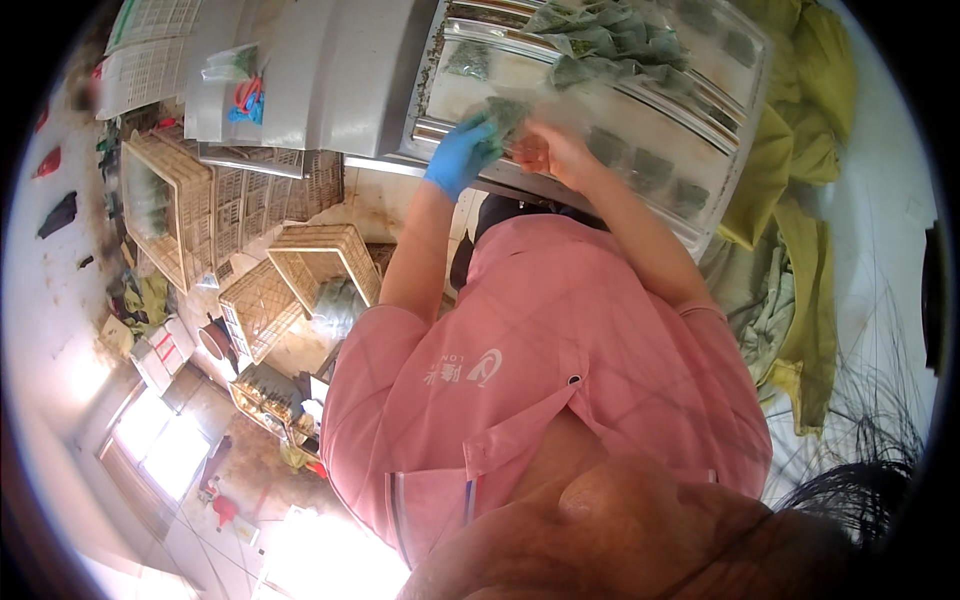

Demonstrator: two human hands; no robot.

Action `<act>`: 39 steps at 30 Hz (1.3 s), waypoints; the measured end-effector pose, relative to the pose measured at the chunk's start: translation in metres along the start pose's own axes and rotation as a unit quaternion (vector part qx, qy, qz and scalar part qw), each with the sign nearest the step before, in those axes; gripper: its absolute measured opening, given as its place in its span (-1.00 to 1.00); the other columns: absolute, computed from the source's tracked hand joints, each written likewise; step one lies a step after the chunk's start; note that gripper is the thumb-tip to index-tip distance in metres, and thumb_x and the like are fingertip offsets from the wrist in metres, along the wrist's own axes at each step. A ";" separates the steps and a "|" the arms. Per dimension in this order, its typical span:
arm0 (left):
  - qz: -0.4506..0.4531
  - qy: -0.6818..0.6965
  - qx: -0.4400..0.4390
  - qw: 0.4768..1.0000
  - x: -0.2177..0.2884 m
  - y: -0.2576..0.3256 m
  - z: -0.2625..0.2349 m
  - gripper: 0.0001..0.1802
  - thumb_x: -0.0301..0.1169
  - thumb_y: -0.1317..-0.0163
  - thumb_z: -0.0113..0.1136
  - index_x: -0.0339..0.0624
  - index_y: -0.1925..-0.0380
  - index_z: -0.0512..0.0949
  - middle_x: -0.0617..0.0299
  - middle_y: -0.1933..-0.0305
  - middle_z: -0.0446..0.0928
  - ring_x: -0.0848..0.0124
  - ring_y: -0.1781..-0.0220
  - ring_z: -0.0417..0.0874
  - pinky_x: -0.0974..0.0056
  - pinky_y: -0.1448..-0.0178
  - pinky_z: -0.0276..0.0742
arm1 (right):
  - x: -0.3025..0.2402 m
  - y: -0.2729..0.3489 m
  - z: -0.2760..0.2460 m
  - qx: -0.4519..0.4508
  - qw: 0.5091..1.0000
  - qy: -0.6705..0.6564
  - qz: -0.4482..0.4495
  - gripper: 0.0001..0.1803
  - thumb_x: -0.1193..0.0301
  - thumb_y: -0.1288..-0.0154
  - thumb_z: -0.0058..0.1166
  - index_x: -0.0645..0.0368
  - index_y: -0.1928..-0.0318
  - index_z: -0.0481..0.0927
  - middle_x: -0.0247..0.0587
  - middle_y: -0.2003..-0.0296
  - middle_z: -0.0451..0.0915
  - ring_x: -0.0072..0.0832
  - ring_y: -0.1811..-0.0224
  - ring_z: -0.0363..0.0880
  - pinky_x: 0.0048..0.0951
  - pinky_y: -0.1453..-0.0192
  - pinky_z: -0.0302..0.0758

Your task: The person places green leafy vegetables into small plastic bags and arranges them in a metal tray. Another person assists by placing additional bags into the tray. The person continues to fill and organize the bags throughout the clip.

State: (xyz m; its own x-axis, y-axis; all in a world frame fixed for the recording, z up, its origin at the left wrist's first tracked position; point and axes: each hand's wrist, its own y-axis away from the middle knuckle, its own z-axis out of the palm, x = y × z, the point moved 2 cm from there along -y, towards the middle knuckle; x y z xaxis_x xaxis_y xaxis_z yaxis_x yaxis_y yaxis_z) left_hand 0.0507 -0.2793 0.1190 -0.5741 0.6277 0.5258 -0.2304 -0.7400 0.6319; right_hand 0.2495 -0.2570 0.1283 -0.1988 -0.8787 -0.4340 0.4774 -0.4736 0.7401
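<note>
Step in hand: both hands are up at the steel surface (400,100), working one clear bag of green leaves (507,115); it looks like the bag is being filled or closed, though blur hides which.
Left hand (460,155): in a blue glove, fingers curled round the bag's left side and holding it.
Right hand (548,150): bare, fingers pinched narrow on the bag's right edge; I cannot tell how firm the pinch is.
Where the bag is: between the two hands, at the near edge of the metal tray (745,95), touching or just above it; I cannot tell which.
Bag's long axis: it seems to run from near left to far right, with its top end pointing away from the person toward the tray; the motion smear makes this a judgement only.
Next move, as I judge it: a steady two-handed hold that keeps the open end up, so the leaves stay in.
On the tray: a heap of filled bags (610,40) at the far end, and rows of small dark green bundles (650,165) to the right.
Around: pale plastic crates (200,200) stacked on the left, yellow-green cloth (800,150) on the right.
</note>
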 end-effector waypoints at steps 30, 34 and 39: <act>0.263 -0.741 0.005 0.618 -0.013 -0.045 -0.003 -0.69 -0.26 -0.18 0.25 0.12 0.04 0.65 0.13 0.20 0.64 0.05 0.09 0.61 0.01 0.01 0.53 | 0.044 0.035 -0.047 0.175 0.563 0.721 -0.364 -0.85 0.29 -0.23 0.15 0.07 0.29 0.59 -0.29 0.21 0.55 -0.30 0.09 0.62 -0.20 0.23 0.61; 0.369 -0.748 0.000 0.551 -0.026 -0.030 -0.027 -0.79 -0.27 -0.17 0.25 0.06 0.18 0.68 0.17 0.23 0.61 0.09 0.13 0.59 0.03 0.02 0.49 | 0.056 0.027 -0.051 0.172 0.515 0.757 -0.364 -0.90 0.39 -0.15 0.12 0.12 0.33 0.55 -0.25 0.23 0.51 -0.31 0.14 0.61 -0.27 0.26 0.62; 0.335 -0.726 -0.015 0.600 -0.007 -0.030 -0.004 -0.82 -0.30 -0.26 0.20 -0.05 0.21 0.68 0.10 0.18 0.62 0.06 0.15 0.62 0.03 0.03 0.53 | 0.060 0.025 -0.060 0.167 0.500 0.764 -0.371 -0.89 0.40 -0.12 0.12 0.12 0.33 0.54 -0.23 0.22 0.49 -0.28 0.14 0.60 -0.27 0.24 0.62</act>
State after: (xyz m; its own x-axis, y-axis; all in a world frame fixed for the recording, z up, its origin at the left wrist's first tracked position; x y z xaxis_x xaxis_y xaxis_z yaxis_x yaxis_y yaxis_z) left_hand 0.0588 -0.2621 0.0944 0.7392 -0.2804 0.6124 -0.3565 -0.9343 0.0025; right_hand 0.3006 -0.3181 0.0902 0.7935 0.4982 -0.3495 0.5369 -0.8435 0.0167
